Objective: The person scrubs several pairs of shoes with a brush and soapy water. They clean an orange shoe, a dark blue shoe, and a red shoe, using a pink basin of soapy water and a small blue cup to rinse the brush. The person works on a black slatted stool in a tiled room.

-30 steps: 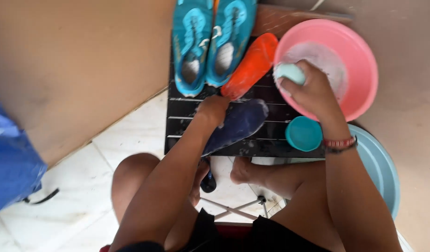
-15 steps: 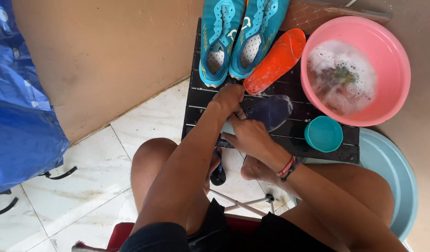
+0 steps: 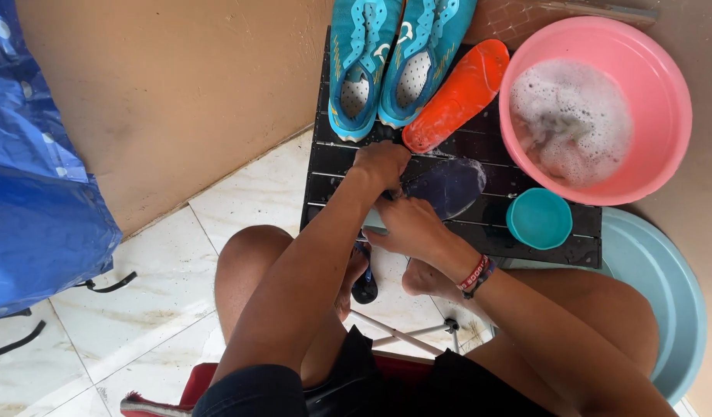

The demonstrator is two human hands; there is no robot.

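Left hand (image 3: 381, 164) fingers pressing dark blue flat shoe insole (image 3: 449, 185) at frame centre, right hand (image 3: 408, 224) fingers gripping pale green brush (image 3: 374, 222), black slatted surface (image 3: 479, 224)

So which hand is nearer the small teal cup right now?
Right. The right hand is on the near end of the dark insole, just left of the teal cup. The left hand presses farther left on the slatted table.

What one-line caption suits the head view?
Both hands, left and right, work a dark insole on a black slatted table.
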